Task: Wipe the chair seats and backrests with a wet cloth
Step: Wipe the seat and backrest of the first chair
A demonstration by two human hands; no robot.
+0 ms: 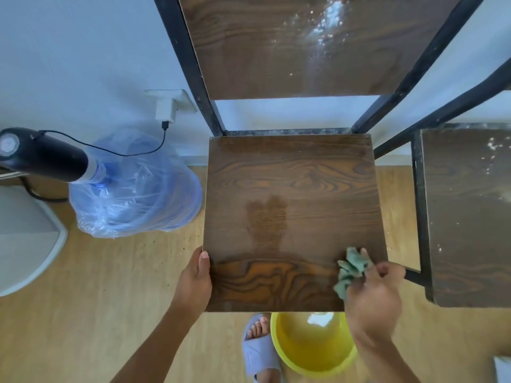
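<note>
Right hand (372,294) fingers bunched on green cloth (351,269) — wet seat (290,189), left hand (195,280) fingers gripping seat edge

right hand (372,294) motion-blurred, backrest (290,45) top cropped

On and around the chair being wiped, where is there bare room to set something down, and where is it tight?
The seat is bare between the left hand at its left edge and the right hand with the cloth. Bare floor lies below the water jug. Crowded: the yellow basin and slippered foot.
</note>
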